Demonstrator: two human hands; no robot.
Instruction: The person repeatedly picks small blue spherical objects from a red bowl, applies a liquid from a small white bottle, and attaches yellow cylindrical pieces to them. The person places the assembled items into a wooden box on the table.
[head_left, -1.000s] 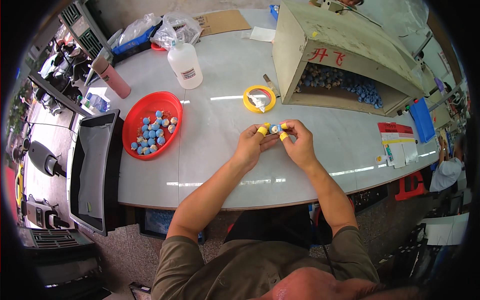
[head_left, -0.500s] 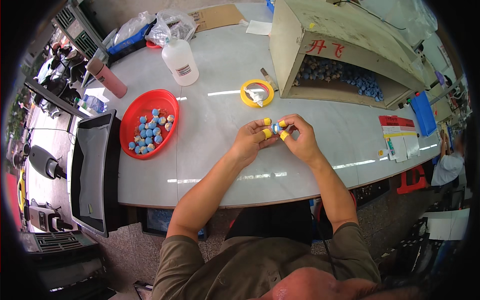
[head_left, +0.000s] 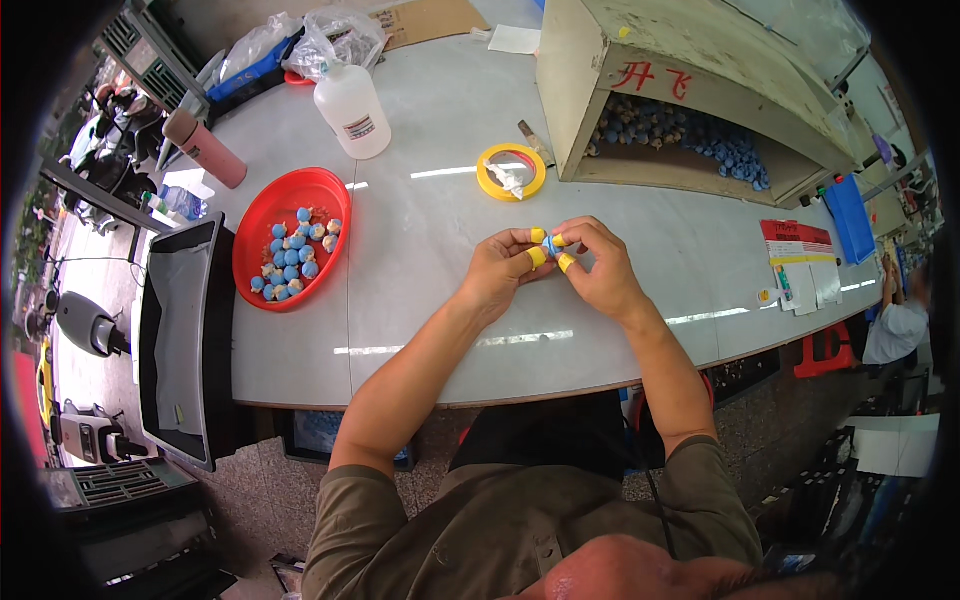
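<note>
Both hands meet above the middle of the grey table, with yellow coverings on thumbs and forefingers. Between those fingertips is a small blue and whitish piece, mostly covered by the fingers. My left hand pinches it from the left. From the right, my right hand closes thumb and forefinger on the same piece. To the left stands a red bowl with several small blue balls, some with pale, rough patches. Beyond my hands lies a roll of yellow tape with a crumpled white scrap on it.
A pale wooden box holding many blue pieces stands at the back right. A white plastic bottle and pink flask stand at the back left. The black tray is by the left edge; papers lie at right.
My fingers have shifted slightly around the small piece, and less of its blue surface shows. Both hands stay together; the whole view has moved a little.
</note>
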